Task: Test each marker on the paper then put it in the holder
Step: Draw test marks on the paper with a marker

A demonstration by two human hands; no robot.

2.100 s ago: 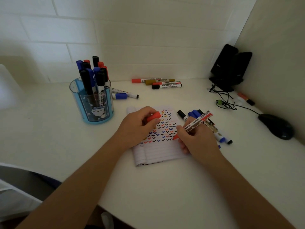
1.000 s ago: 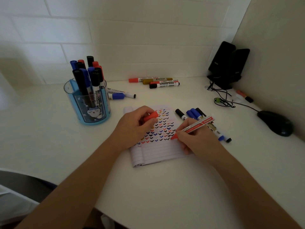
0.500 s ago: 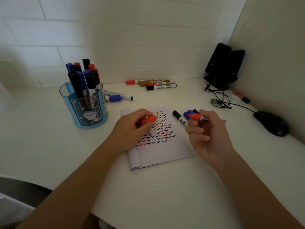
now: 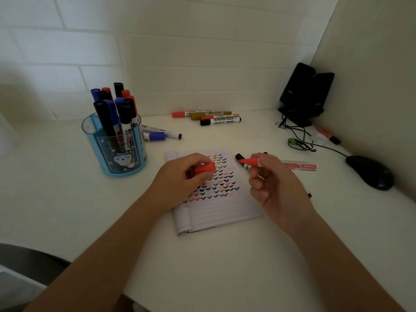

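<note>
The right hand point(image 4: 276, 185) has lifted the red marker point(image 4: 252, 162) off the paper point(image 4: 216, 206), fingers gripping it, tip toward the cap point(image 4: 205, 168) pinched in the left hand point(image 4: 180, 181). Testing looks finished; capping comes next, I think.

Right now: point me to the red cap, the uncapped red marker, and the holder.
red cap point(image 4: 205, 168), head view, on the cap's side, pinched in the left hand.
red marker point(image 4: 252, 162), head view, on the red front section near the tip.
holder point(image 4: 117, 154), head view, on its blue front wall.
</note>
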